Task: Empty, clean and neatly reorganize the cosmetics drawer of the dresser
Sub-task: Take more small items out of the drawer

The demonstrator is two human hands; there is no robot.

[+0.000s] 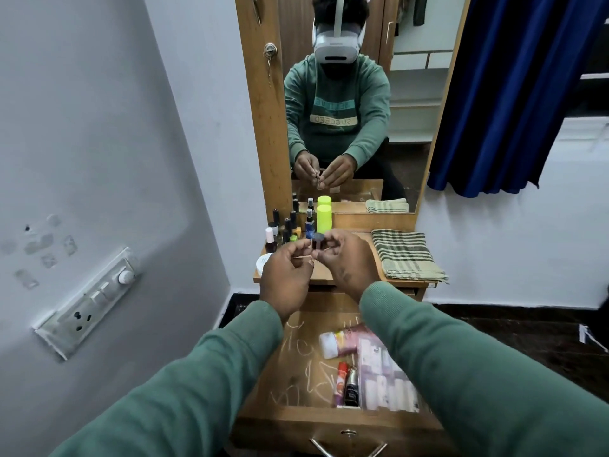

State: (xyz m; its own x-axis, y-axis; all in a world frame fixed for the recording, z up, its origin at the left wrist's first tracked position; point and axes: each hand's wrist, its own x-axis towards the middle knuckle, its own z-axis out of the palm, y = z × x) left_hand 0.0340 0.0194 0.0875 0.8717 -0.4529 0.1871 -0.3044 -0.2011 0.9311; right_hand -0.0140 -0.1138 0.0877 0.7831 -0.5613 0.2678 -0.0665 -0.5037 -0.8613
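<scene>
1. We hold our left hand (286, 275) and right hand (346, 262) raised together above the wooden tabletop (324, 275) of the dresser. The fingertips of both pinch a thin pale stick (304, 256), and the right hand also grips a small dark round cap-like piece (318, 240). What these two parts belong to, we cannot tell.
2. The open wooden cosmetics drawer (296, 367) sits below our forearms and is only partly emptied. It holds a white-capped pink tube (339, 343), a red-capped slim tube (341, 379), a dark glossy little bottle (352, 387) and a pale plastic packet (389, 380). Loose pale sticks (309, 377) lie scattered on its floor.
3. The pinch is light, so the stick could slip and drop into the drawer among the others, or snap if we bend it.
4. Our hands hover just beside the cluster of dark-capped nail polish bottles (283, 230), the blue spray bottle (309, 224) and the neon yellow-green cylinder (324, 218). A careless forward move could topple them like skittles.
5. A spill there might stain the folded green-striped cloth (407, 255) or the white round jar lid (263, 262) near the tabletop's edge.
6. Our sleeves could drag items as we reach down again.
</scene>
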